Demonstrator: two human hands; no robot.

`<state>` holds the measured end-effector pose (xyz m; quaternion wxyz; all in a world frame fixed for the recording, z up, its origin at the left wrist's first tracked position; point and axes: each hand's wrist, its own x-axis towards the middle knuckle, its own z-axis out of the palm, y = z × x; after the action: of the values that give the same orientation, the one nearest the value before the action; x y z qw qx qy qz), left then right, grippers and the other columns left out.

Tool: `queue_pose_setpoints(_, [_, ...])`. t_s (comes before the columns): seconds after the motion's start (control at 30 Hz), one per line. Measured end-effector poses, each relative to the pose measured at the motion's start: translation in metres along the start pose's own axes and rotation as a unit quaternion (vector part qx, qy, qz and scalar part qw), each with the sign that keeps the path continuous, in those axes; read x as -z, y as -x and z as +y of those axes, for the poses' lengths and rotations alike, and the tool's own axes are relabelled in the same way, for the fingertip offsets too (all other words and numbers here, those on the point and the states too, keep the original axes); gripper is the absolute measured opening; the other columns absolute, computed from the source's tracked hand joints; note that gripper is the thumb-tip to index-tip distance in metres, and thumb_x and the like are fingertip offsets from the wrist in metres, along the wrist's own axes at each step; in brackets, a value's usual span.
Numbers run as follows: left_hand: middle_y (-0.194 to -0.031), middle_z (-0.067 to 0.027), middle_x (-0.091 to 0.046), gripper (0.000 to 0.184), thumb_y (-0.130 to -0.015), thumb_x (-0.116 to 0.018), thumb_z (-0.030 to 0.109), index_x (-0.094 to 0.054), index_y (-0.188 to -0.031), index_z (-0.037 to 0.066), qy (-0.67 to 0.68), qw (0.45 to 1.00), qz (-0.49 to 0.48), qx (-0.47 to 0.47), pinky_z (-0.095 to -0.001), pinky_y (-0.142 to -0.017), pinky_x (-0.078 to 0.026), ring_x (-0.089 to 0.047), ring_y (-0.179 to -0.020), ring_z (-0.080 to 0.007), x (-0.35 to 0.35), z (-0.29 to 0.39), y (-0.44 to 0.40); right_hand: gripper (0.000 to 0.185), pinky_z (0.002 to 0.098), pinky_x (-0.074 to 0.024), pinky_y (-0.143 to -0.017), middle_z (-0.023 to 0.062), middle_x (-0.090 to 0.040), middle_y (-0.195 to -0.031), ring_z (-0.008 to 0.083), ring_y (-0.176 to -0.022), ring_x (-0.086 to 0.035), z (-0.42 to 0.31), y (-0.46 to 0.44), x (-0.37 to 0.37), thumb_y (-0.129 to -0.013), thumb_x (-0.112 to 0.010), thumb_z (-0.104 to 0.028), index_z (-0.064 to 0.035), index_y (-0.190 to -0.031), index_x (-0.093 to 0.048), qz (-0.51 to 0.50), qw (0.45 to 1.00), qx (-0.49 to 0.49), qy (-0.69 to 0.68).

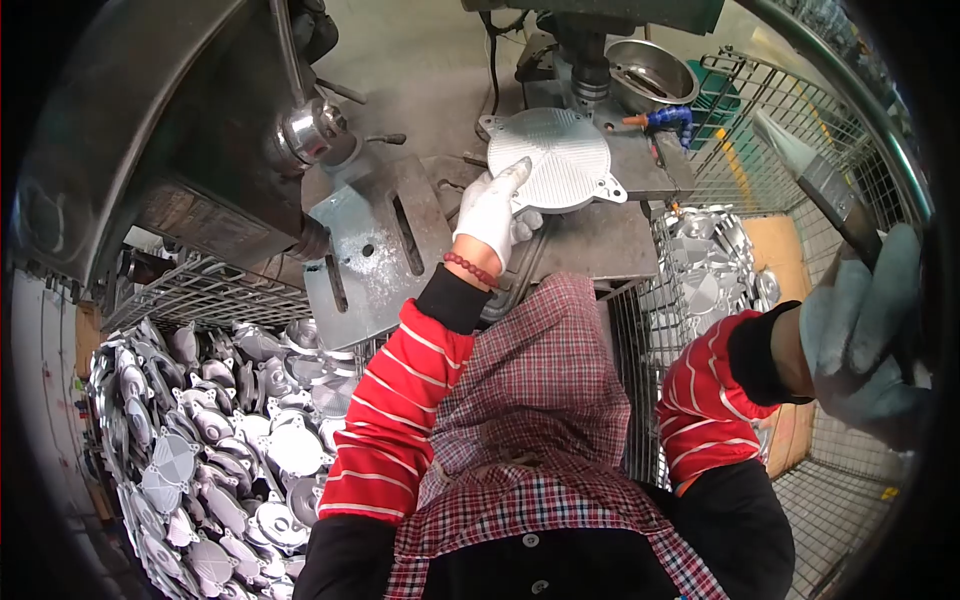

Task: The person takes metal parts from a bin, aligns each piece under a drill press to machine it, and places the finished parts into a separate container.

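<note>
Left hand (pixel 487 215) grasping metal disc (pixel 556 160) | right hand (pixel 862 335) gripping flat-tipped tool (pixel 822 182) | disc over machine table (pixel 605 248)

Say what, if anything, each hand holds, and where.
Left hand: round metal plate, by its near-left edge. Right hand: flat-ended tool, by its dark handle.

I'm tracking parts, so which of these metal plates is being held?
The ridged plate at upper centre, held near its edge by the left hand; the other plates lie heaped at left and right.
</note>
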<state>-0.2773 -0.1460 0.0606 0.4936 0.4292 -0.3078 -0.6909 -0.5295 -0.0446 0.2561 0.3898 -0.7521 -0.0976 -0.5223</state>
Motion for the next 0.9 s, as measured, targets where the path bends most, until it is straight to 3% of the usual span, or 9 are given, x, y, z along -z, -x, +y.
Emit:
queue_pose_setpoints(0.13, [-0.072,-0.0096,-0.064,0.034,-0.086,-0.064,0.028,-0.057,-0.102,-0.002,-0.027,0.998,0.032,-0.037,-0.0235,-0.034,-0.039,-0.055,-0.042,-0.0142,0.002,-0.003,-0.008,0.052,0.0359,-0.0565,-0.05,0.0149,-0.026,-0.147,0.0256,-0.08,-0.056,-0.001,-0.005,-0.008,-0.098,-0.044,-0.033,-0.0106,-0.142,-0.029,0.057,0.996,-0.004,0.065])
queue_pose_setpoints(0.27, [-0.082,-0.0046,-0.063,0.036,-0.085,-0.067,0.031,-0.057,-0.108,0.007,-0.046,0.998,0.04,0.007,-0.022,-0.042,-0.041,-0.054,-0.049,-0.0126,-0.002,0.004,-0.001,0.051,0.0374,-0.0581,-0.053,0.0147,-0.023,-0.149,0.0265,-0.082,-0.057,-0.012,-0.011,-0.026,-0.098,-0.044,-0.031,-0.0119,-0.143,-0.028,0.106,0.981,-0.04,0.156])
queue_pose_setpoints(0.4, [-0.077,-0.0095,-0.064,0.035,-0.086,-0.064,0.029,-0.057,-0.104,0.0,-0.029,0.998,0.053,-0.005,-0.0223,-0.036,-0.039,-0.056,-0.045,-0.0134,-0.001,0.002,-0.006,0.051,0.0401,-0.0603,-0.057,0.0147,-0.02,-0.151,0.0276,-0.083,-0.058,-0.004,-0.013,-0.028,-0.099,-0.042,-0.028,-0.0124,-0.144,-0.026,0.14,0.978,0.003,0.152])
queue_pose_setpoints(0.57, [-0.079,-0.0054,-0.062,0.033,-0.085,-0.067,0.032,-0.057,-0.103,0.006,-0.035,0.999,0.012,0.003,-0.0231,-0.041,-0.042,-0.054,-0.047,-0.0133,0.008,-0.002,-0.006,0.021,0.0236,-0.0405,-0.044,0.0059,-0.057,-0.092,0.012,-0.052,-0.046,0.04,0.013,0.013,-0.09,-0.054,-0.02,-0.0052,-0.105,-0.058,0.288,0.957,0.034,-0.019])
queue_pose_setpoints(0.67, [-0.078,-0.0047,-0.063,0.033,-0.085,-0.066,0.032,-0.057,-0.104,0.006,-0.023,1.0,0.001,-0.003,-0.0225,-0.041,-0.041,-0.053,-0.047,-0.0127,0.008,0.001,-0.005,0.032,0.0187,-0.022,-0.029,0.0123,-0.063,-0.093,0.0045,-0.04,-0.036,0.118,0.043,-0.006,-0.093,-0.051,-0.022,-0.0041,-0.118,-0.059,0.518,0.851,-0.026,0.081])
queue_pose_setpoints(0.7, [-0.078,-0.0045,-0.063,0.032,-0.086,-0.066,0.031,-0.058,-0.104,0.006,-0.017,1.0,0.003,-0.001,-0.0223,-0.041,-0.041,-0.053,-0.047,-0.0124,0.007,0.003,-0.002,0.031,0.0182,-0.0329,-0.037,0.0099,-0.062,-0.093,0.0048,-0.048,-0.042,0.134,0.059,-0.003,-0.091,-0.052,-0.021,-0.0026,-0.115,-0.06,0.494,0.86,-0.125,-0.031])
queue_pose_setpoints(0.77, [-0.078,-0.0037,-0.063,0.032,-0.087,-0.065,0.03,-0.058,-0.106,0.006,-0.028,1.0,-0.002,0.002,-0.0218,-0.041,-0.04,-0.054,-0.048,-0.0117,0.008,0.005,0.0,0.025,0.0217,-0.0407,-0.057,0.0036,-0.062,-0.088,0.0059,-0.066,-0.048,0.176,0.073,0.024,-0.089,-0.052,-0.021,-0.0037,-0.105,-0.06,0.557,0.823,-0.1,-0.047])
queue_pose_setpoints(0.8, [-0.078,-0.0033,-0.063,0.032,-0.087,-0.065,0.03,-0.058,-0.106,0.006,-0.023,1.0,0.008,0.013,-0.0217,-0.041,-0.039,-0.053,-0.048,-0.0115,0.009,0.004,-0.001,0.026,0.0214,-0.0274,-0.038,0.0055,-0.06,-0.08,0.0054,-0.045,-0.036,0.185,0.049,0.024,-0.091,-0.053,-0.025,-0.003,-0.103,-0.058,0.682,0.726,-0.081,-0.051])
queue_pose_setpoints(0.9, [-0.083,-0.0031,-0.063,0.03,-0.087,-0.065,0.031,-0.06,-0.105,0.008,-0.058,0.998,0.024,0.031,-0.022,-0.042,-0.04,-0.053,-0.051,-0.0098,0.007,0.009,0.002,0.024,0.0245,-0.0356,-0.038,0.0079,-0.06,-0.076,0.0088,-0.044,-0.041,0.213,0.056,0.018,-0.091,-0.055,-0.025,-0.004,-0.102,-0.058,0.631,0.769,-0.1,0.011])
